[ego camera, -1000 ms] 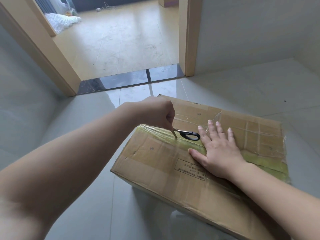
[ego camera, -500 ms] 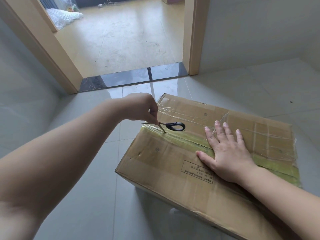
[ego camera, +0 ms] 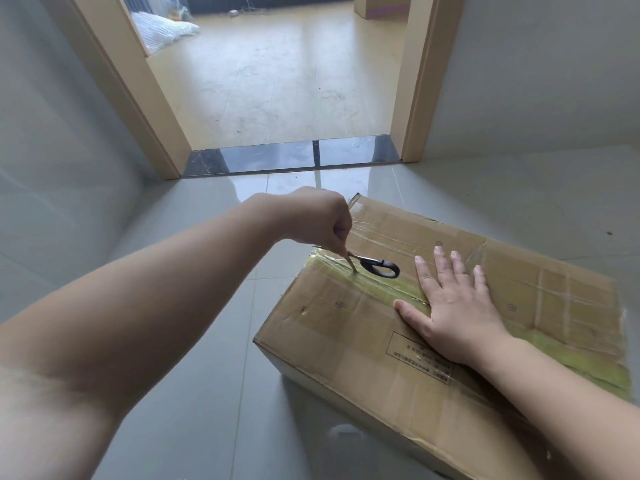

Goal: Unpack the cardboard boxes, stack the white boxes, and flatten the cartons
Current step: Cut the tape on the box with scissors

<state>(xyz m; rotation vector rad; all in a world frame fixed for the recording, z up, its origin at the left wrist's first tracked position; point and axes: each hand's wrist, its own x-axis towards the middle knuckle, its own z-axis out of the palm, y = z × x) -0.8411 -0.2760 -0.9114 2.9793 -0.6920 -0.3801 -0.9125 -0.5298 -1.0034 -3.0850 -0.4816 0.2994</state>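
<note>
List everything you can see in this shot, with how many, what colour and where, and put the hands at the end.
cardboard box: one, brown, on the grey floor at right, still taped shut
tape: one strip, yellowish, along the box's top seam
scissors: one pair, black handles, tip on the tape near the box's far end
doorway frame: one, tan, ahead
white bag: one, far room, upper left
second carton: one, brown, far room, top edge
left hand: grips the scissors
right hand: flat on the box top

Glossy grey floor [ego camera: 194, 410], doorway [ego camera: 287, 81], perhaps daylight
</note>
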